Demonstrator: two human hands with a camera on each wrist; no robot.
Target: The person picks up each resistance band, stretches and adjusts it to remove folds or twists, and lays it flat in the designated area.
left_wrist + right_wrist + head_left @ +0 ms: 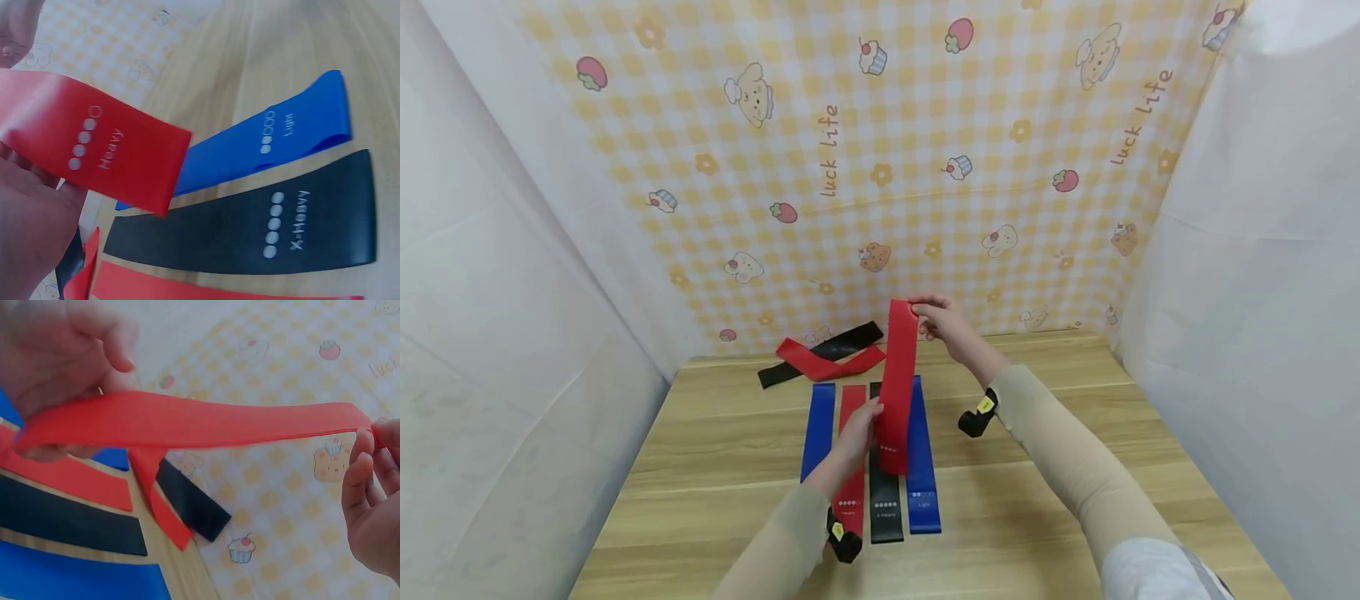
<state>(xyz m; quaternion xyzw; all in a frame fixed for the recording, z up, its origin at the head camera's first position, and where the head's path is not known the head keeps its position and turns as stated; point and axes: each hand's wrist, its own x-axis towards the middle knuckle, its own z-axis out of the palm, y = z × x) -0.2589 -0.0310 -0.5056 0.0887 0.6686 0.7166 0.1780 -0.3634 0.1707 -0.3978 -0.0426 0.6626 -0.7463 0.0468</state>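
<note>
A red resistance band marked "Heavy" is held up lengthwise above the table. My right hand pinches its top end between thumb and fingertips, also seen in the right wrist view. Lower down, my left hand touches the band, its fingers behind it and its thumb raised off the surface. The band's printed lower end hangs free past the left palm. Beneath, in a row, lie a blue band, a red band, a black "X-Heavy" band and a blue "Light" band.
Behind the row, a twisted red band lies across a black band. The wooden table meets a checked patterned cloth at the back. White sheets hang at both sides.
</note>
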